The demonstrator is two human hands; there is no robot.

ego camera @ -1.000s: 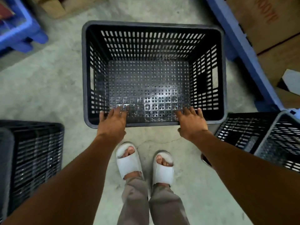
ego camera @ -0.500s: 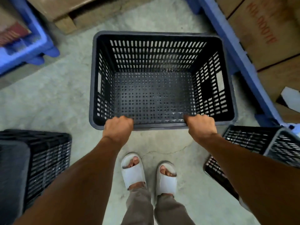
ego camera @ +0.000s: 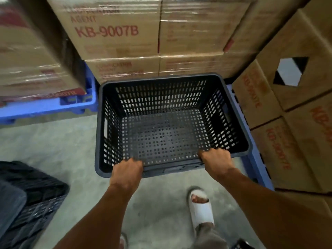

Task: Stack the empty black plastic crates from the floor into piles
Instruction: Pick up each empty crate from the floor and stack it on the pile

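An empty black plastic crate (ego camera: 168,97) with slotted walls and a perforated floor is held up in front of me, off the concrete floor. My left hand (ego camera: 126,170) grips its near rim on the left. My right hand (ego camera: 216,159) grips the same rim on the right. Both sets of fingers curl over the rim into the crate. Another black crate (ego camera: 34,194) stands at the lower left, partly cut off by the frame edge.
Stacked brown cardboard boxes (ego camera: 115,31) rise close ahead and along the right (ego camera: 294,123). They rest on blue plastic pallets (ego camera: 48,106). Bare concrete floor (ego camera: 59,139) lies to the left. My sandalled foot (ego camera: 201,207) is below the crate.
Both hands closed on the crate's near rim and lifted it off the floor. My view has tilted up, bringing the stacked boxes ahead into sight. The crates at the right have left the frame.
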